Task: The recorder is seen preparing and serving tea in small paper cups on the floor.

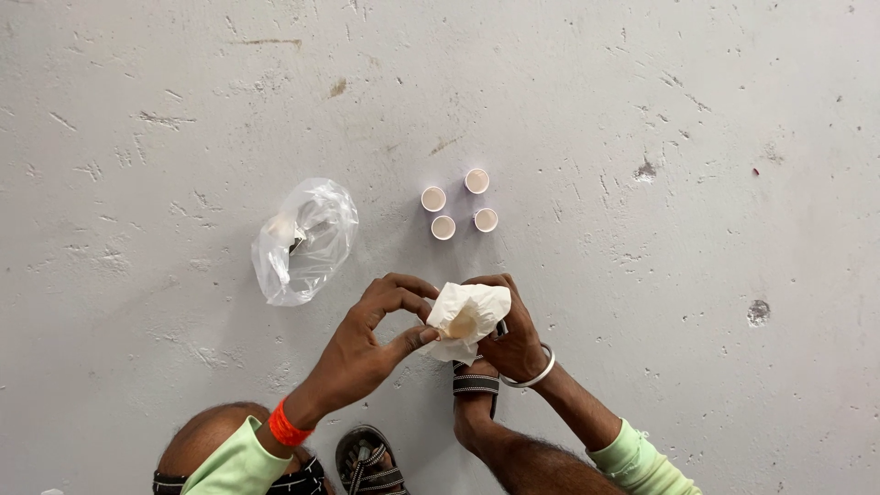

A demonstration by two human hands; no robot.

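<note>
1. Nearest the viewer, below both hands: two light green sleeves point(240, 466), an orange wristband point(287, 426) on the left wrist, a silver bangle point(539, 371) on the right wrist.
2. Between the forearms, low in view: two feet in dark strapped sandals point(370, 463), one of them just beneath the right hand.
3. Right hand point(513, 335): closed around the underside of a crumpled white paper wad point(466, 316), fingers curled up behind it; wad raised off the floor, a faint tan patch at its centre.
4. Left hand point(371, 335): thumb and fingertips point(423, 336) pinching the left edge of the same wad, index finger arched over the top. Hands together, both clamped on the paper, wad held between them.
5. Left of and slightly beyond the left hand, apart from it: a clear plastic bag point(307, 243), crumpled, lying on the floor, contents not discernible.
6. Beyond both hands, just past the wad and not touching it: four small paper cups point(460, 203), upright, mouths open, grouped in a loose square, near one another but apart.
7. Beneath and around everything: pale grey concrete floor point(687, 183), scuffed and flecked with dark spots.
</note>
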